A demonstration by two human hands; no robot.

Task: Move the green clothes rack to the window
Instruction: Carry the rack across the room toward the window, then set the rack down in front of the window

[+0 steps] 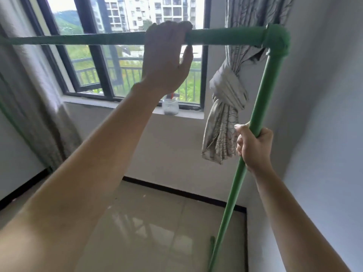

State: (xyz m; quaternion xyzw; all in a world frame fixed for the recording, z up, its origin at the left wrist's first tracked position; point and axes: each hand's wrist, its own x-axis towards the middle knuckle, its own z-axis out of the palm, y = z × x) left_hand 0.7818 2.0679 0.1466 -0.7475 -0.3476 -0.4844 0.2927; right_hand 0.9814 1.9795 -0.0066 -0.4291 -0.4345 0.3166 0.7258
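Observation:
The green clothes rack [225, 37] fills the view: a horizontal top bar runs across at upper height, joined by a corner fitting to an upright pole that slants down on the right. My left hand [167, 55] is wrapped over the top bar near its middle. My right hand [254, 148] grips the upright pole about halfway down. The window [125, 61] with its dark frame lies straight behind the top bar, close ahead. The rack's left upright shows only as a thin green line at the far left.
A knotted patterned curtain [225, 114] hangs right of the window, just behind the pole. A small jar [170, 107] stands on the sill. A second curtain [29, 95] hangs at the left. White walls close in on both sides above the glossy tiled floor [157, 222].

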